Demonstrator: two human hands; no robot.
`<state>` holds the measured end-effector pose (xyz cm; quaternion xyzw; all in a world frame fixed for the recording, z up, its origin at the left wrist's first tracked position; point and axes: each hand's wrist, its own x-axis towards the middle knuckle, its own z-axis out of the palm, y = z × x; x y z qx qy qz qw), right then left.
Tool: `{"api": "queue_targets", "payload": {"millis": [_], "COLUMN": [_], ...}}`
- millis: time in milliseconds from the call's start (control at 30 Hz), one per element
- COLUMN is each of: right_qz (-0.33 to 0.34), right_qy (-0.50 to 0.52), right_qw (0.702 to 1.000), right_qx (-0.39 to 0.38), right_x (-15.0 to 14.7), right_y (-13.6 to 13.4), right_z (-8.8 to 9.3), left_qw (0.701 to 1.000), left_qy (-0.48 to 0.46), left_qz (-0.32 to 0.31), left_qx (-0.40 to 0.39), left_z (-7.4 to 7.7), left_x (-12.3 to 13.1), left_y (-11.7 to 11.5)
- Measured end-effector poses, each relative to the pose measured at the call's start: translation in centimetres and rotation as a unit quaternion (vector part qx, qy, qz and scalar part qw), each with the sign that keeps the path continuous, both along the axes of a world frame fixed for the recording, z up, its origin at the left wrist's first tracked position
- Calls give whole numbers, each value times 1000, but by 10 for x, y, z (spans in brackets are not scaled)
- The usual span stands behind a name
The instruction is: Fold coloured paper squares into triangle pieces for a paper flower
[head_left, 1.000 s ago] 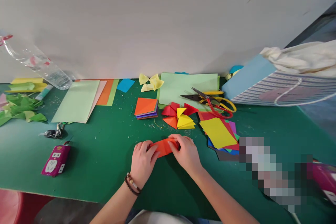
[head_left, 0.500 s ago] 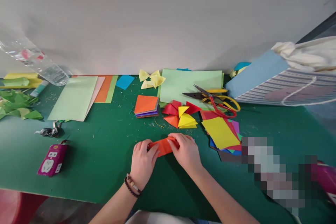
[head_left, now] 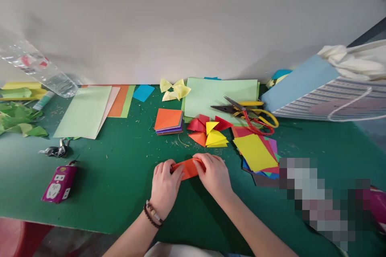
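A folded strip of orange paper [head_left: 189, 168] is held between both hands just above the table. My left hand [head_left: 166, 180] pinches its left end between thumb and fingers. At the other end, my right hand [head_left: 213, 174] grips it the same way, thumb on the near face. Beyond the hands lie folded red and orange paper pieces [head_left: 197, 124] and folded yellow pieces [head_left: 215, 138]. A stack of small paper squares [head_left: 168, 119] with an orange top sits to their left. The fingertips behind the strip are partly hidden.
On the green table [head_left: 99, 184], scissors [head_left: 250, 116] rest on pale green sheets [head_left: 220, 92]. Coloured sheets [head_left: 255, 152] lie right. Leftward are paper sheets [head_left: 84, 112], keys [head_left: 57, 149], a purple box [head_left: 59, 184] and a leaning plastic bottle [head_left: 57, 78]. A paper bag [head_left: 301, 88] stands back right.
Both hands keep the same pinch on the orange paper, with hardly any movement. The view has shifted very slightly.
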<state>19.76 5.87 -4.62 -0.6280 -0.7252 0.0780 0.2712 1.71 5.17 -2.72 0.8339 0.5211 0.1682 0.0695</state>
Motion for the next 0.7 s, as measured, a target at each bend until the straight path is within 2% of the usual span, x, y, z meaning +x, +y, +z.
{"api": "queue_targets", "payload": {"millis": [333,567,700], "right_qz": [1,3,-5], "right_qy": [4,7,59], "right_qw": [1000,1000,998], "right_qx": [3,-1,4], "right_x": [-1,0,3], "right_y": [1,1,-1], "right_z": [1,1,-2], "left_qw": [1000,999,998], "left_qy": [-2,-42,-62], "left_qz": [-8,-6,2], "left_qx": [-3,-23,-16], "left_z": [-1,0,0], "left_x": [-1,-3,-4], "left_y": [0,1,0]}}
